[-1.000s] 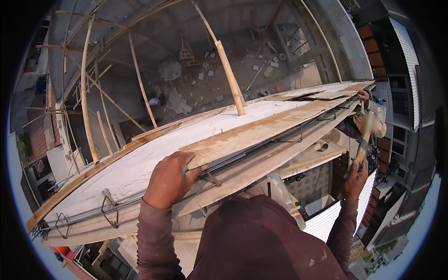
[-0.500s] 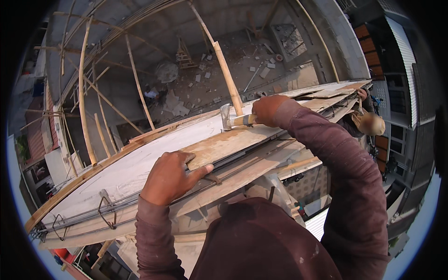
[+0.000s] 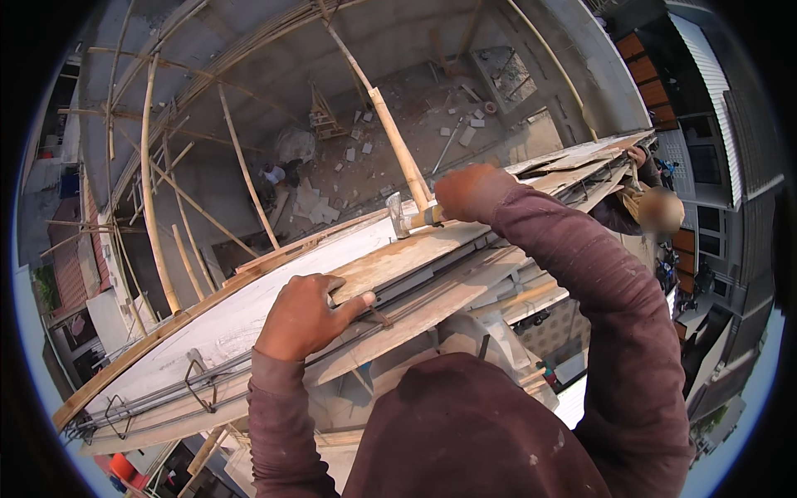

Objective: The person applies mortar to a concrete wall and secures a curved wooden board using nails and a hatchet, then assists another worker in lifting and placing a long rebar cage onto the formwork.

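Observation:
My right hand (image 3: 473,194) is closed round the handle of a hammer (image 3: 399,219), its metal head just over a strip of plywood (image 3: 398,257) with a worn brownish face. The near left end of that strip is in my left hand (image 3: 300,317), thumb along the lower edge and fingers over the top. White-faced formwork board (image 3: 241,307) lies beyond the strip. Whether the hammer touches the wood, I cannot tell.
Steel rebar with bent stirrups (image 3: 199,383) runs along the near side. A bamboo pole (image 3: 397,145) rises beyond the formwork, above a deep drop to a rubble-strewn floor (image 3: 390,158). Another person (image 3: 635,199) is at the far right end of the boards.
The view has tilted slightly, so the surroundings shift a little. My right hand and the hammer sit slightly further left; my left hand keeps its grip on the plywood strip.

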Demonstrator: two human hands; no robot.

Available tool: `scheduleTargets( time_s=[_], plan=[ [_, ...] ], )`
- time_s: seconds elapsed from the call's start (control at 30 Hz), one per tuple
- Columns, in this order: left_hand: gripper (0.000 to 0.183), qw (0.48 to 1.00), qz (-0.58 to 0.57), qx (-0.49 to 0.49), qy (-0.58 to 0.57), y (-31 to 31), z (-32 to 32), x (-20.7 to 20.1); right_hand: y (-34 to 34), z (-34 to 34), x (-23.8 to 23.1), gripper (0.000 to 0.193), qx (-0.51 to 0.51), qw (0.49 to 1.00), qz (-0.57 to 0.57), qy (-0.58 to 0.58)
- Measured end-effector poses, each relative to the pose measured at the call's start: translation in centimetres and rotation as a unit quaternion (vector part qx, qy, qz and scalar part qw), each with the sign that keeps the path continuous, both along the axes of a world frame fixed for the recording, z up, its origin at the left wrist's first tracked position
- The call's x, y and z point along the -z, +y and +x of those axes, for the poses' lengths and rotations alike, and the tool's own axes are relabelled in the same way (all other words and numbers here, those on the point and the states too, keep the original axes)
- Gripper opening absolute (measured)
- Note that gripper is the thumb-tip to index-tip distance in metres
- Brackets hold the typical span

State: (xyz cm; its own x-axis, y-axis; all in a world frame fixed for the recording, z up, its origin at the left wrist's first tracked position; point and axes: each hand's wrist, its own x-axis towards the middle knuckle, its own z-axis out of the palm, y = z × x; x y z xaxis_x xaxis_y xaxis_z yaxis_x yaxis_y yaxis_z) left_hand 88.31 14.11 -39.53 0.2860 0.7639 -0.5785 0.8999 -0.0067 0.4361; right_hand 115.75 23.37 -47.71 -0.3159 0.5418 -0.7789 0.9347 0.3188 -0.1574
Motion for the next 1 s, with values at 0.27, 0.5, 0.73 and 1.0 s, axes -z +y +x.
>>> scheduleTargets(
  time_s=[0.27,0.5,0.73,1.0],
  plan=[
    [0.073,0.998,-0.048,0.005,0.042,0.3,-0.2,-0.6,-3.4,4.7,-2.1,0.036,0.132,0.985,0.106,0.047],
    [0.094,0.998,-0.018,0.036,0.057,-0.2,1.3,-1.6,-13.6,10.0,-5.7,0.037,0.418,0.835,0.29,0.208],
    [0.098,0.969,0.155,0.19,0.015,-2.3,5.4,-2.8,-24.2,14.2,-5.8,0.032,0.546,0.709,0.368,0.253],
    [0.125,0.919,0.237,0.291,0.122,-4.7,6.5,-0.2,-30.8,14.8,-4.2,0.041,0.616,0.618,0.436,0.219]
  ],
)
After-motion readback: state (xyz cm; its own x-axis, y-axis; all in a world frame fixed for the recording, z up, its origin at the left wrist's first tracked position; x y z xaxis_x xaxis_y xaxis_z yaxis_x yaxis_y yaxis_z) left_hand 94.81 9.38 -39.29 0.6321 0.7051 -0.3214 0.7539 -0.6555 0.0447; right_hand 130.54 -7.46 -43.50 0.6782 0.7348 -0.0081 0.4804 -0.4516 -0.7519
